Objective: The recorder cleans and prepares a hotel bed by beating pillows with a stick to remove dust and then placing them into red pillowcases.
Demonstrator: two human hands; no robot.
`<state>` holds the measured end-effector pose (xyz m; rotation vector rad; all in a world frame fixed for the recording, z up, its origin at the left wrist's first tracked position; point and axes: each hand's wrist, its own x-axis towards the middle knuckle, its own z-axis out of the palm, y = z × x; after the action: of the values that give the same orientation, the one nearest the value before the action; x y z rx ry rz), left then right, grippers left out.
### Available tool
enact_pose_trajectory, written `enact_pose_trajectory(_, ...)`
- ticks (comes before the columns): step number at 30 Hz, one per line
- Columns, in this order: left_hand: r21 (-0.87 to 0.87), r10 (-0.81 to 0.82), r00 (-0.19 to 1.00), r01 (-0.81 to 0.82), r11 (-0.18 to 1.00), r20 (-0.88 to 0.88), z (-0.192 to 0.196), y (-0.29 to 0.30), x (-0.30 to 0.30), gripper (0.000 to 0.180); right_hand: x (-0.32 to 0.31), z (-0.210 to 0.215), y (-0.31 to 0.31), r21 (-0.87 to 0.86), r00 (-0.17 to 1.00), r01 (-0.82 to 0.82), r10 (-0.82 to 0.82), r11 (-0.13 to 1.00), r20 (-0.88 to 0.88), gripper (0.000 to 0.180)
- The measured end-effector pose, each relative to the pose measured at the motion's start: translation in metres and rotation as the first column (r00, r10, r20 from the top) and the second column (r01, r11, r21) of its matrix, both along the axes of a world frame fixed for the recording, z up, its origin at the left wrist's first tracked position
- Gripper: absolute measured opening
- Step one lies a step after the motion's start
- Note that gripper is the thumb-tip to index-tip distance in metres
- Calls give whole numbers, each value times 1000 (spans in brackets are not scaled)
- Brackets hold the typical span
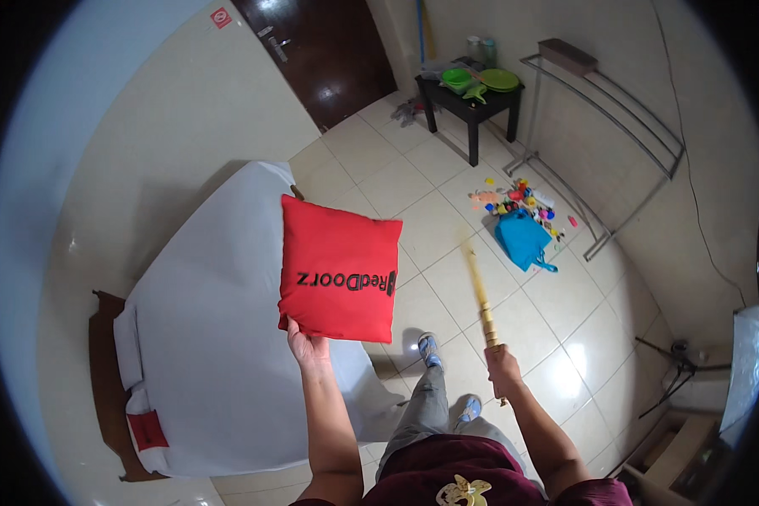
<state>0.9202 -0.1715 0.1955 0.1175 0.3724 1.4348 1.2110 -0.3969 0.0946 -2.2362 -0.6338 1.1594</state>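
Observation:
My left hand (309,346) is closed on the lower edge of a square red cushion (333,240), which is held up in front of me with dark lettering on its face. The fingers behind the cushion are hidden. In my right hand (503,368) I grip the ringed handle of a slim yellow stick broom (484,308). Its thin bristle end points away from me and is smeared by motion. Below the cushion and to its left is a bed with a white sheet (202,312).
Bed pillows (128,346) and a small red cushion (148,430) lie by the wooden headboard (108,379). On the tiled floor sit a blue bag (523,239) and scattered colourful toys (527,201). A black table (471,108), metal rack (603,118) and brown door (320,59) stand farther off.

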Motion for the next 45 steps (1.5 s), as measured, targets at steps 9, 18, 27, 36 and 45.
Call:
enact_pose_trajectory(9,134,-70,906,137,981,-418,18,115,2,29,20,117,239,678,985,-106,170,727,-28,41)
enact_pose_trajectory(18,47,-3,527,82,996,-850,89,262,58,28,34,176,383,730,747,-294,625,617,-228,37)
enact_pose_trajectory(27,-328,-696,592,617,715,-406,57,332,159,83,61,190,528,512,734,-667,356,542,579,35)
enact_pose_trajectory(36,-381,-700,669,597,706,-248,-38,468,173,44,83,165,633,217,155,-976,671,-10,725,22)
enact_pose_trajectory(45,-110,-4,702,-107,988,-712,-6,588,140,55,227,45,780,-205,462,-759,733,618,499,26)
